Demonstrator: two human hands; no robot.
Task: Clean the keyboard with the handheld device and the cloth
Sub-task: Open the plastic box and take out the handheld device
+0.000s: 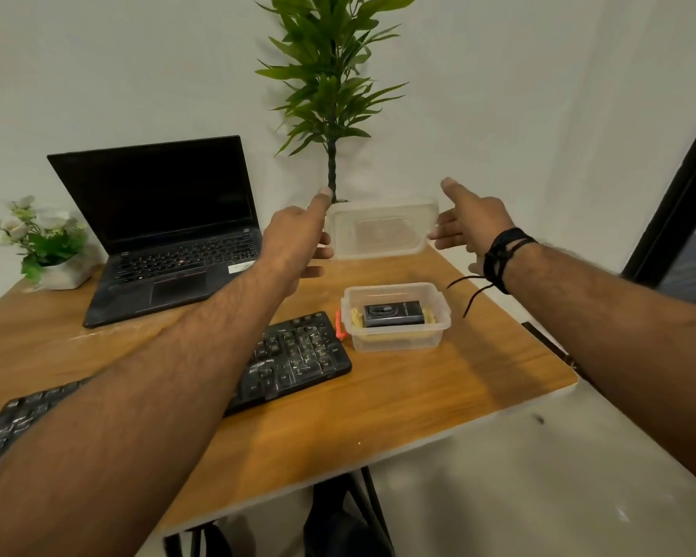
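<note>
Step in hand: unpacking the kit, lid off the box. Both hands hold the clear plastic rectangular lid (380, 229) up between them, left hand (296, 239) on its left edge, right hand (473, 225) on its right edge. Fingers pinch the lid's sides, index fingers stick out straight past it. Lid looks lifted clear of the tabletop (418, 396), can't tell for sure if its far edge touches

Small clear plastic storage box (394, 317) sits open just below and nearer than the hands. Inside: black handheld device (393, 314) lying flat on top of what looks like the yellow cloth (356, 317), only its edges show. Orange latch (340, 325) hangs at the box's left side

Black dusty full-size keyboard (294, 357) lies below the left forearm, its right end touching or just beside the box; the arm hides the middle stretch

Next move, my guess: park the lid somewhere out of the work zone, likely beyond the hands or off to the right, then reach down into the box for the device. Needs one hand freed first

Around: open black laptop (161, 231) left of the left hand, small white-flowered potted plant (43, 243) further left, tall green leafy plant (330, 74) right behind the lid

In the way: the tall plant's stem crowds the spot beyond the lid, the laptop blocks the left. The box is close to the keyboard's end, so it may want shifting before cleaning that side
</note>
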